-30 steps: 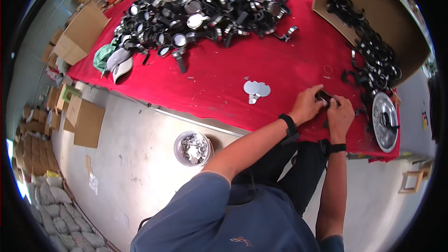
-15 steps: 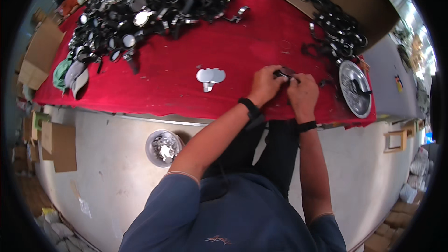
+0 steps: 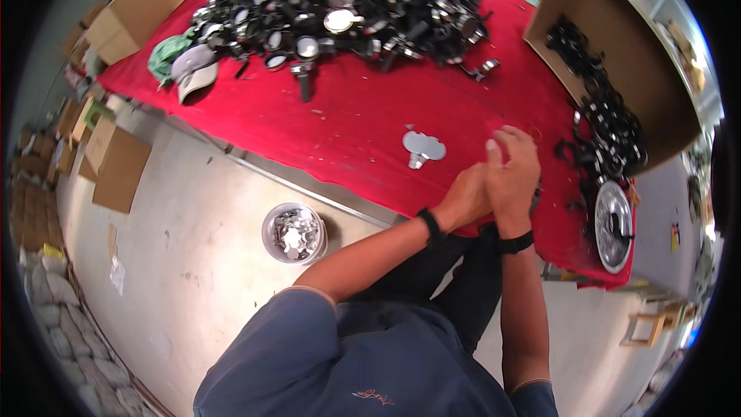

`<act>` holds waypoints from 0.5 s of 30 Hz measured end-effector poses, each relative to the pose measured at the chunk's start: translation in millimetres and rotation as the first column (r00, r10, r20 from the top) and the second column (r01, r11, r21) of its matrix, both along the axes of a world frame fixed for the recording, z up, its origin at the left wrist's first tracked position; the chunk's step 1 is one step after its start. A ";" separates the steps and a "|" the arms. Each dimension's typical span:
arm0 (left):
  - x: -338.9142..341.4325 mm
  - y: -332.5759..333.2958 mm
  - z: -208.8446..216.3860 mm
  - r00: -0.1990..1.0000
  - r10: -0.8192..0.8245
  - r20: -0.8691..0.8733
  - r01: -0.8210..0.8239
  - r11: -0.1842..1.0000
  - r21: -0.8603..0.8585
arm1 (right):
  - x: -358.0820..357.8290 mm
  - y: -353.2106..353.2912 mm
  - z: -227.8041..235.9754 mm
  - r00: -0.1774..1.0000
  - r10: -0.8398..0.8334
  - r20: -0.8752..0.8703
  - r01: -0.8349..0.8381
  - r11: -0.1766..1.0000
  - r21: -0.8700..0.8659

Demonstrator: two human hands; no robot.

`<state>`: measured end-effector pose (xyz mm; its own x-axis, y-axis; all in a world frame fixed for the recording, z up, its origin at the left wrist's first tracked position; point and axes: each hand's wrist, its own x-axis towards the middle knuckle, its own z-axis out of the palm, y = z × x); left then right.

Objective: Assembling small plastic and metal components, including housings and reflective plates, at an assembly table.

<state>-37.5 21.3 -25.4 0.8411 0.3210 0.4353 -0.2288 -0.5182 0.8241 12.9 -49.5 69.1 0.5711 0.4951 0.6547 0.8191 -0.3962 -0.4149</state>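
Note:
My left hand (image 3: 468, 194) is low over the front of the red cloth, its fingers hidden behind my right hand. Raised across it is my right hand (image 3: 512, 177), with its thumb and fingers stretched upward and apart. A bit of something dark (image 3: 536, 201) shows beside the right hand's outer edge; its kind and whether a hand holds it cannot be made out. Left of my hands lie flat silver discs (image 3: 424, 147) with a small silver tab. Farther off is a big heap of what look like wristwatches (image 3: 340, 22) with black straps.
A tilted cardboard box (image 3: 656, 69) stands at right, with a row of black-strapped watches (image 3: 610, 127) along it. A silver metal dish (image 3: 614, 243) sits at the table's right corner. A cap (image 3: 194, 69) lies at left. On the floor, a bucket (image 3: 270, 235) holds silver scraps.
The view has turned, shifting the table rightward. My hands, earlier side by side around a small dark piece, now overlap; the right hand has lifted its fingers. The silver discs stay put on the cloth.

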 end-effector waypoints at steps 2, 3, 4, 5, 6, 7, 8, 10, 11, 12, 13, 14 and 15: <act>-67.1 31.1 23.0 0.996 -0.059 -0.062 0.036 0.946 -0.323 | -27.9 48.3 4.3 0.986 0.163 -0.031 -0.163 0.987 0.017; -108.8 51.4 41.4 0.981 -0.017 -0.191 -0.059 0.920 -0.388 | -48.4 74.0 6.0 0.959 0.278 -0.050 -0.275 0.959 0.067; -143.9 78.7 24.3 0.962 0.110 -0.248 -0.184 0.937 -0.297 | -74.5 105.1 -0.8 0.930 0.359 -0.079 -0.355 0.933 0.064; -176.8 105.1 30.1 0.946 0.215 -0.240 -0.271 0.934 -0.231 | -92.3 129.6 -11.1 0.905 0.415 -0.099 -0.412 0.910 0.051; -206.9 136.5 25.1 0.940 0.303 -0.159 -0.332 0.919 -0.212 | -107.7 152.9 -22.5 0.888 0.449 -0.103 -0.452 0.892 -0.005; -232.7 170.8 18.4 0.910 0.409 -0.073 -0.415 0.886 -0.208 | -120.9 174.3 -32.3 0.870 0.481 -0.106 -0.489 0.871 -0.057; -263.3 210.7 9.0 0.843 0.530 -0.096 -0.538 0.820 -0.196 | -134.1 193.4 -44.1 0.846 0.518 -0.123 -0.531 0.839 -0.117; -324.5 295.8 6.0 0.655 0.747 -0.111 -0.753 0.658 -0.013 | -154.2 223.3 -52.2 0.758 0.626 -0.180 -0.652 0.734 -0.192; -360.4 341.1 2.5 0.582 0.812 -0.035 -0.813 0.583 0.013 | -164.3 238.1 -58.1 0.714 0.683 -0.153 -0.698 0.676 -0.237; -390.4 384.7 3.5 0.482 0.875 -0.034 -0.873 0.484 0.058 | -170.3 251.1 -68.3 0.700 0.699 -0.145 -0.711 0.664 -0.232; -414.1 422.8 10.4 0.383 0.923 -0.030 -0.918 0.384 0.098 | -171.5 261.3 -79.4 0.688 0.714 -0.130 -0.717 0.641 -0.273; -426.7 453.7 19.1 0.307 0.950 -0.053 -0.932 0.312 0.183 | -168.0 267.6 -87.6 0.684 0.720 -0.116 -0.712 0.624 -0.322; -440.8 482.0 27.3 0.221 0.973 -0.070 -0.935 0.232 0.270 | -167.0 269.5 -91.9 0.680 0.725 -0.108 -0.713 0.621 -0.326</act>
